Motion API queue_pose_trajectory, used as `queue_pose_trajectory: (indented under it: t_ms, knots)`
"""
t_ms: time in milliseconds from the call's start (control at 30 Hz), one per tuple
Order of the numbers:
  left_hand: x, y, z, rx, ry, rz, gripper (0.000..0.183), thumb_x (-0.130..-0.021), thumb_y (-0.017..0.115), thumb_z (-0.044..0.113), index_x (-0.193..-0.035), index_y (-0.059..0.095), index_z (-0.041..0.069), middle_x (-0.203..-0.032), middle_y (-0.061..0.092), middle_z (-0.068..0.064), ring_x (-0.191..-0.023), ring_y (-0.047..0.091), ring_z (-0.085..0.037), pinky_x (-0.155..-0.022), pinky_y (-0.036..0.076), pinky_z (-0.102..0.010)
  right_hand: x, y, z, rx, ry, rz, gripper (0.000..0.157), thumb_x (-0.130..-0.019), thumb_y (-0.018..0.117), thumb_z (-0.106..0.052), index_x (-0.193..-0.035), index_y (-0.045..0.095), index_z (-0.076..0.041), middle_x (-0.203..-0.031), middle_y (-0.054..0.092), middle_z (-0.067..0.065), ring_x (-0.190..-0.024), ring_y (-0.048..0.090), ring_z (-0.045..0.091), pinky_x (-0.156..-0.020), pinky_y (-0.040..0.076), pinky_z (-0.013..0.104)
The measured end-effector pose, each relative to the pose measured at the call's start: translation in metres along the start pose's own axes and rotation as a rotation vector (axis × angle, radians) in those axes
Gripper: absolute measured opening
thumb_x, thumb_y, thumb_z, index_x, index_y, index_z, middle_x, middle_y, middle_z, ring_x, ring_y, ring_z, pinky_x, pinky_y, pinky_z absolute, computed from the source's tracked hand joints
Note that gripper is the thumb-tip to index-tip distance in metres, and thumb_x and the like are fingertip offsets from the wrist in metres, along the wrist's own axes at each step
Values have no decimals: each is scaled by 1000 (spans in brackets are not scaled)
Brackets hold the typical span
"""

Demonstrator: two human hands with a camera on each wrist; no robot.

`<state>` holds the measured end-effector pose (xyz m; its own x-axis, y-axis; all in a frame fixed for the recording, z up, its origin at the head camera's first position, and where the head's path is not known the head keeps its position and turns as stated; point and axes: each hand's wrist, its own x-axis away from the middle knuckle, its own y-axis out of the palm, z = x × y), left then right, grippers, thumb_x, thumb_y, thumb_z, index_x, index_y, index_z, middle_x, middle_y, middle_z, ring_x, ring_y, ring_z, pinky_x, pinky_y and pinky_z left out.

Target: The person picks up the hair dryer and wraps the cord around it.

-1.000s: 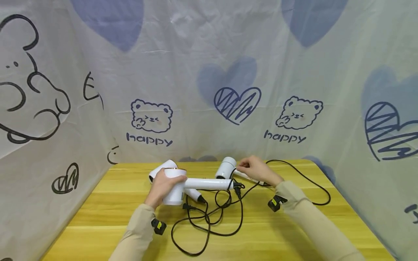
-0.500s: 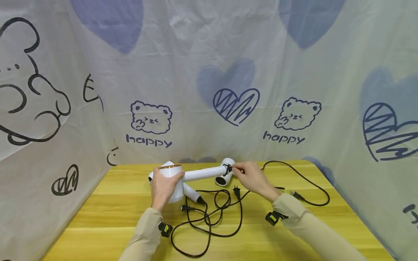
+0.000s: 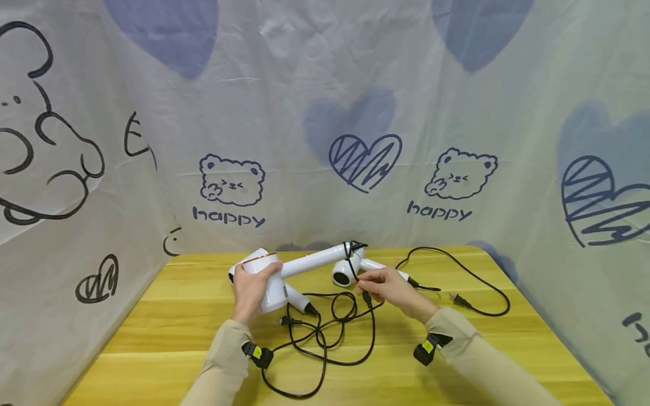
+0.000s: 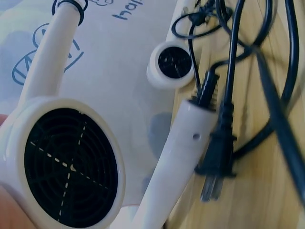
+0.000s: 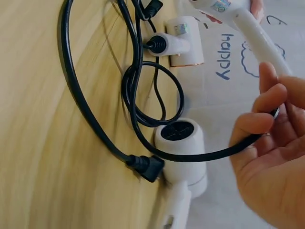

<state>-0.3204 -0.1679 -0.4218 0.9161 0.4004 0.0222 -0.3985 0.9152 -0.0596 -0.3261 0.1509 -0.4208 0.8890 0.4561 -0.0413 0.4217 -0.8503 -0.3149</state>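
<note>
From my end: L hand point(image 3: 251, 287) grasps the white hair dryer point(image 3: 304, 263) round its barrel, thumb toward the handle; looks held up off the wood-grain tabletop point(image 3: 421, 366). Key relation: handle's long axis runs from L hand across toward R hand point(image 3: 391, 287), slanting away & apparently up, so its cord end sits just beyond R fingertips, slightly left, not touching. R hand = nearer to that end. R fingers curled, pinching black power cord point(image 5: 200, 158); cord drops from handle end to R hand, prob. same dryer's, can't fully trace it. 2nd hair dryer point(image 3: 299, 299) lies partly behind L hand/held barrel; 3rd hair dryer point(image 3: 345, 268) just past R hand. 2-prong plug point(image 3: 367, 299) just nearer me than R fingertips.
</note>
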Motion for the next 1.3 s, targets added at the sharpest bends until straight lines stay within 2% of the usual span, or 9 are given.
queue_pose_trajectory:
  t_ms: [167, 400, 567, 800, 900, 1033, 1133, 1200, 1300]
  knots:
    - [-1, 3, -3, 59, -38, -62, 89, -72, 84, 37, -139, 35, 4, -121, 53, -16, -85, 62, -21, -69, 58, -34, -6, -1, 8, -7, 97, -46, 29, -96, 62, -32, -97, 72, -4, -69, 61, -3, -51, 33, 11, -52, 30, 26]
    - [-3, 0, -4, 83, -68, -121, 87, -74, 83, 39, -138, 36, 4, -119, 55, -16, -83, 63, -19, -70, 58, -34, -19, -22, 12, -73, 140, -69, 31, -101, 55, -23, -116, 66, 0, -87, 64, 2, -65, 38, 11, -58, 32, 23]
    - [-3, -2, -4, 85, -95, -144, 85, -74, 83, 41, -137, 38, 5, -117, 56, -15, -81, 64, -19, -69, 58, -34, -23, -37, 13, 43, 127, -56, 28, -99, 57, -24, -109, 70, -1, -85, 64, 4, -62, 39, 13, -57, 36, 22]
    - [-4, 0, -1, 114, -121, -156, 79, -73, 83, 42, -132, 44, 7, -109, 61, -9, -81, 64, -17, -71, 57, -33, -27, -44, 17, 6, 174, -134, 28, -100, 55, -19, -113, 70, 2, -92, 67, 5, -66, 43, 11, -58, 38, 22]
    - [-3, 1, 0, 120, -119, -190, 76, -74, 82, 40, -131, 44, 7, -105, 63, -8, -80, 65, -18, -70, 58, -35, -29, -45, 19, 69, 226, -101, 28, -94, 66, -26, -101, 74, 0, -80, 66, 3, -56, 38, 9, -51, 33, 20]
    - [-1, 3, -2, 105, -115, -252, 72, -73, 83, 35, -128, 45, 7, -103, 65, -10, -80, 67, -21, -69, 60, -41, -29, -43, 21, 246, 287, -15, 30, -83, 77, -35, -75, 74, -5, -61, 57, -2, -46, 31, 7, -43, 27, 20]
    - [1, 4, -4, 74, -118, -284, 72, -71, 84, 35, -127, 46, 9, -105, 65, -11, -81, 68, -22, -70, 60, -42, -31, -42, 19, 367, 270, 78, 35, -80, 80, -35, -59, 64, -11, -52, 45, -5, -45, 26, 8, -42, 24, 21]
    - [2, 3, -5, 54, -122, -301, 74, -71, 84, 37, -127, 45, 9, -106, 64, -12, -81, 68, -23, -69, 60, -42, -33, -43, 16, 421, 231, 151, 38, -84, 76, -27, -55, 56, -13, -52, 37, -6, -48, 25, 10, -46, 23, 22]
    - [2, 3, -6, 25, -125, -331, 76, -70, 84, 39, -127, 45, 10, -106, 64, -15, -79, 68, -24, -67, 60, -43, -35, -47, 9, 479, 169, 259, 39, -86, 74, -23, -55, 54, -12, -53, 36, -6, -51, 27, 10, -50, 24, 23]
